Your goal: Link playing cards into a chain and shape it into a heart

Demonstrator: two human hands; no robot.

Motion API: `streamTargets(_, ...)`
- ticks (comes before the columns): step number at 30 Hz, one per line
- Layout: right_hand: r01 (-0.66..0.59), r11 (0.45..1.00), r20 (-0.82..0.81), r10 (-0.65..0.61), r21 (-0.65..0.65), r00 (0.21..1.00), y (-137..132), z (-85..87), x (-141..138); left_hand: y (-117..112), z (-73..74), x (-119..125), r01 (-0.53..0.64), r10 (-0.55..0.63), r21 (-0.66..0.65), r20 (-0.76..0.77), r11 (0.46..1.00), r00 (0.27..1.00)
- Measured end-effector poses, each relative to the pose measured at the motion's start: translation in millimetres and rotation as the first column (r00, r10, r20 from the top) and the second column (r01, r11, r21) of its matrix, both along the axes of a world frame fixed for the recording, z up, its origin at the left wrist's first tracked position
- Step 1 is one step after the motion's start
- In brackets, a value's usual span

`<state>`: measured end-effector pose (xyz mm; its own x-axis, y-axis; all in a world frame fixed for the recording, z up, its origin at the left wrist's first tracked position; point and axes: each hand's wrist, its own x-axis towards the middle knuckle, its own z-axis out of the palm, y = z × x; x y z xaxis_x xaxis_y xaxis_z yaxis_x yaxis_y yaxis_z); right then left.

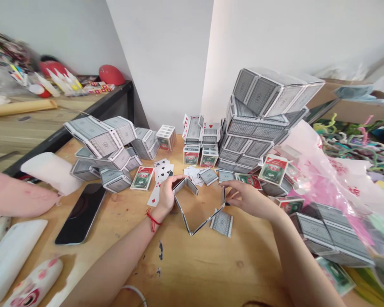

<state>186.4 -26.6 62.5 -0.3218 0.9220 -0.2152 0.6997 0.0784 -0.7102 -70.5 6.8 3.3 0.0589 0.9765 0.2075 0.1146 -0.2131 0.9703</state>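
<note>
Stretches both forearms forward over the wooden desk, right of the phone, angled inward toward each other. Turns left hand thumb uppermost, with a red bracelet around the wrist; bends right hand inward, back upward, fingers pointing to the phone's side. Has between the two, well to the phone's right, a card strip: narrow when seen nearly edge-on, pale at the folds, bent to a V with its point toward the near side, folded again at the left end, open on the far side. Pinches the strip's left end in one hand and its right end between thumb and fingers of the other, both nearly closed on it, hands well apart.

Shows a loose card farther right of the phone, back upward, near the strip; cannot tell whether touching it. Has face-up cards and a red-and-green card box right of the phone and slightly beyond. Shows a stack of card blocks just beyond the phone, a tall card tower far beyond to its right, a white case to its left.
</note>
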Motion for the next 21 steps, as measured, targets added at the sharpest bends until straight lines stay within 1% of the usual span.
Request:
streamTargets(2,0.002,1.000,0.039,-0.002,0.005,0.999,0.7,-0.8,0.5,0.6,-1.2,-0.6,0.012,-0.012,0.006,-0.009,1.000,1.000)
streamTargets(4,-0.008,1.000,0.035,0.008,0.011,0.999,1.7,-1.2,-0.1,1.4,-3.1,-1.2,0.035,-0.035,-0.009,-0.003,0.999,0.999)
streamTargets(7,-0.045,0.999,0.031,0.046,-0.025,0.998,2.6,-2.4,-2.9,2.3,-6.1,-2.2,0.046,-0.046,-0.037,0.002,0.998,0.999)
streamTargets(9,-0.090,0.995,0.097,0.095,-0.052,0.991,1.6,-3.0,-4.8,2.6,-7.5,-2.6,0.045,-0.045,-0.039,-0.001,0.998,0.999)
streamTargets(11,-0.123,0.989,0.196,0.136,-0.077,0.971,-1.3,-3.0,-6.8,2.7,-8.3,-2.7,0.048,-0.048,-0.042,0.007,0.998,0.999)
streamTargets(14,-0.129,0.986,0.339,0.156,-0.102,0.928,-8.7,-2.8,-12.3,2.7,-7.9,-2.3,0.056,-0.055,-0.054,0.023,0.997,0.998)
streamTargets(16,-0.126,0.986,0.438,0.160,-0.108,0.884,-14.7,-3.5,-19.4,2.6,-6.2,-2.0,0.051,-0.051,-0.048,0.017,0.998,0.999)
streamTargets(18,-0.114,0.987,0.496,0.154,-0.109,0.854,-21.0,-4.8,-29.1,2.2,-3.8,-1.7,0.041,-0.042,-0.034,-0.003,0.999,0.999)
streamTargets(21,-0.109,0.983,0.505,0.169,-0.146,0.846,-29.1,-6.1,-45.1,1.4,-1.1,-1.3,0.031,-0.031,-0.003,-0.046,1.000,0.998)
